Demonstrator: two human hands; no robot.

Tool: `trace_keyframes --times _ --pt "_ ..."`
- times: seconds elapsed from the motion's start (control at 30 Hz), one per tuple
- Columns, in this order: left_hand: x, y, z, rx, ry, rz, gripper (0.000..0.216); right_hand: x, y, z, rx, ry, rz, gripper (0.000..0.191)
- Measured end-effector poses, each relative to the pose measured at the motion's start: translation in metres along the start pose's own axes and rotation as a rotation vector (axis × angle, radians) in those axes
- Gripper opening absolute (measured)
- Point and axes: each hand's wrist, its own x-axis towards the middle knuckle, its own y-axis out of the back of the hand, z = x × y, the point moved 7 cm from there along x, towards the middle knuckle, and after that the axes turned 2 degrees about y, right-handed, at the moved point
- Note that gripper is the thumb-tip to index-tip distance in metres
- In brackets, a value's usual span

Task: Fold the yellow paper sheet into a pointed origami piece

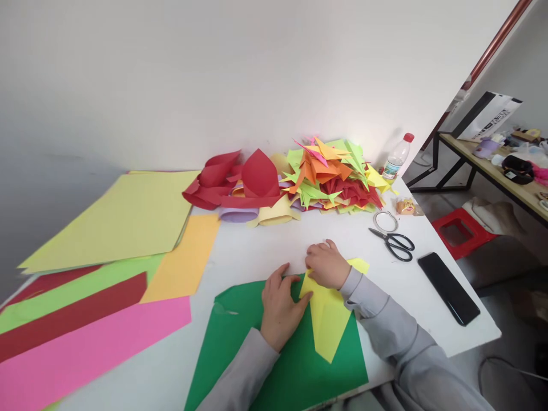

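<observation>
A folded yellow paper lies on a green sheet near the white table's front edge. My left hand rests flat on the green sheet, fingers stretched out, its thumb and fingertips touching the yellow paper's left edge. My right hand is curled and presses down on the yellow paper's upper end, fingers closed over the fold. Both arms wear grey sleeves.
A heap of folded paper shapes and red curled pieces sits at the back. Large coloured sheets cover the left. Scissors, a tape ring, a black phone and a bottle lie right. A red stool stands beyond the table.
</observation>
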Motion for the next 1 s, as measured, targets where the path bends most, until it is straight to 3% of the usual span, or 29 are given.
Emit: trace_keyframes --times 0.2,0.3,0.37,0.5,0.63,0.83,1.0 --pt "0.009 0.002 0.006 0.026 0.005 -0.126 0.018 0.002 0.011 0.01 0.152 0.021 -0.077 0.004" --pt "0.027 0.007 0.017 -0.15 -0.027 -0.269 0.009 -0.003 0.026 0.016 0.231 0.026 -0.044 0.008" --pt "0.046 0.02 0.029 -0.338 -0.041 -0.315 0.014 -0.009 0.045 0.021 0.297 0.012 0.055 0.011" --pt "0.087 0.06 0.062 -0.495 -0.102 -0.26 0.021 -0.029 0.092 0.029 0.518 0.002 0.439 0.005" --pt "0.104 0.09 0.097 -0.5 -0.327 -0.14 0.017 -0.045 0.121 0.023 0.523 0.057 0.655 0.009" --pt "0.093 0.113 0.111 -0.416 -0.553 0.044 0.015 -0.051 0.139 0.001 0.418 0.184 0.715 0.011" --pt "0.088 0.117 0.112 -0.281 -0.639 0.09 0.018 -0.048 0.139 -0.012 0.246 0.239 0.718 0.018"
